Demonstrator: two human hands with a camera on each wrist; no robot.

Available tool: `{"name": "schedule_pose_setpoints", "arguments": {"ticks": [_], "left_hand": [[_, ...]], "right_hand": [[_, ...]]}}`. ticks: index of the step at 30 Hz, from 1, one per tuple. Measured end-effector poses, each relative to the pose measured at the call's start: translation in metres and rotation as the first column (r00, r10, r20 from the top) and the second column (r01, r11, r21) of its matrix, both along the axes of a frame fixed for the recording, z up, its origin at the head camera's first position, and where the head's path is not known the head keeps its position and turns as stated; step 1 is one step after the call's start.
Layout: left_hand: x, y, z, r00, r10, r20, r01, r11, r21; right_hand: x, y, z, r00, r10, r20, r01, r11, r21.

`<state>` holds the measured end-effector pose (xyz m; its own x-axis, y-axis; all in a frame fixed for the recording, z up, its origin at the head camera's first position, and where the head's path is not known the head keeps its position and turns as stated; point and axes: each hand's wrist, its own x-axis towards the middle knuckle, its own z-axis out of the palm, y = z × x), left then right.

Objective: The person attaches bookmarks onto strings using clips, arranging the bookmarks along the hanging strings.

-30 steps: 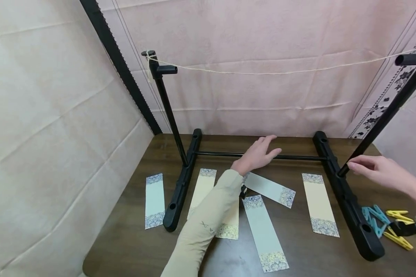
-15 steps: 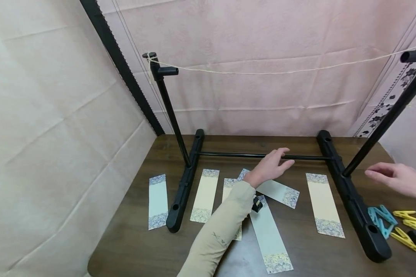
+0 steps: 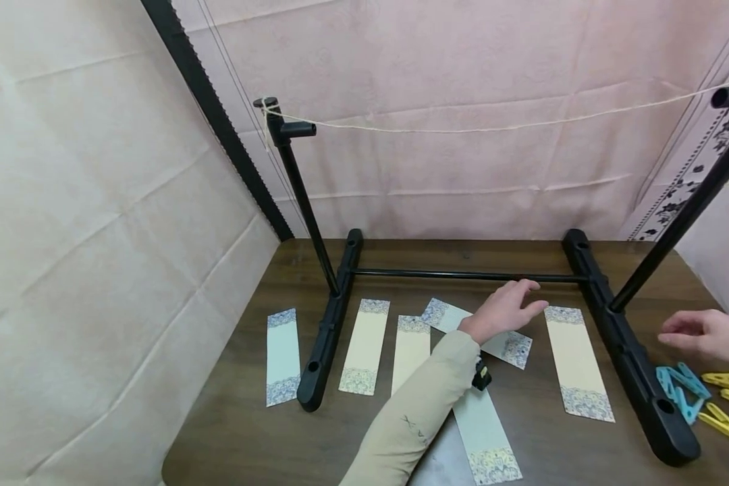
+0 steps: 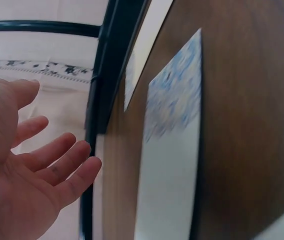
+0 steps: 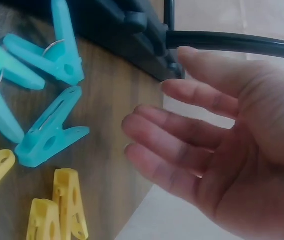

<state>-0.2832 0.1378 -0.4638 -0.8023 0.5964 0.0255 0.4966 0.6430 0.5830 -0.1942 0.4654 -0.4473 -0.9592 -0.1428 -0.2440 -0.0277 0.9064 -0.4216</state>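
My left hand (image 3: 504,310) hovers over a slanted pale blue paper strip (image 3: 446,315) with patterned ends, its fingers spread and holding nothing. To its right lies a cream strip (image 3: 580,364), just inside the stand's right foot. In the left wrist view, the palm and loosely bent fingers (image 4: 74,172) show bare beside a strip (image 4: 167,175). My right hand (image 3: 707,335) is outside that foot, near blue clothespins (image 3: 683,391) and yellow clothespins (image 3: 723,422). The right wrist view shows its relaxed fingers (image 5: 167,140) with nothing in them, beside a blue clothespin (image 5: 52,130).
A black stand spans the table, with a left foot (image 3: 328,324), right foot (image 3: 634,364) and low crossbar (image 3: 437,273). A string (image 3: 462,129) runs between its uprights. More strips lie around, including a blue one (image 3: 283,358) outside the left foot and a cream one (image 3: 364,347).
My left hand has moved right and nearer, along the slanted strip toward the rightmost cream strip. The right hand has drawn right and lower, away from the upright's base. The head view has shifted slightly.
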Motion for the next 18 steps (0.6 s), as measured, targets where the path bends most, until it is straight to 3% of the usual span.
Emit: {"name": "schedule_pose_setpoints", "arguments": {"ticks": [9, 13, 18], "left_hand": [[0.013, 0.027, -0.018, 1.0, 0.008, 0.019, -0.006, 0.991, -0.136], [0.013, 0.034, -0.017, 1.0, 0.021, 0.01, -0.019, 0.988, -0.151], [0.011, 0.046, -0.012, 0.999, 0.036, 0.002, -0.035, 0.974, -0.224]], "right_hand": [[0.002, 0.008, -0.009, 0.986, 0.043, 0.158, -0.041, 0.999, -0.011], [0.003, 0.01, -0.014, 0.968, 0.035, 0.248, -0.025, 0.999, -0.043], [0.006, 0.01, -0.017, 0.962, 0.006, 0.273, 0.004, 0.999, -0.034]]}}
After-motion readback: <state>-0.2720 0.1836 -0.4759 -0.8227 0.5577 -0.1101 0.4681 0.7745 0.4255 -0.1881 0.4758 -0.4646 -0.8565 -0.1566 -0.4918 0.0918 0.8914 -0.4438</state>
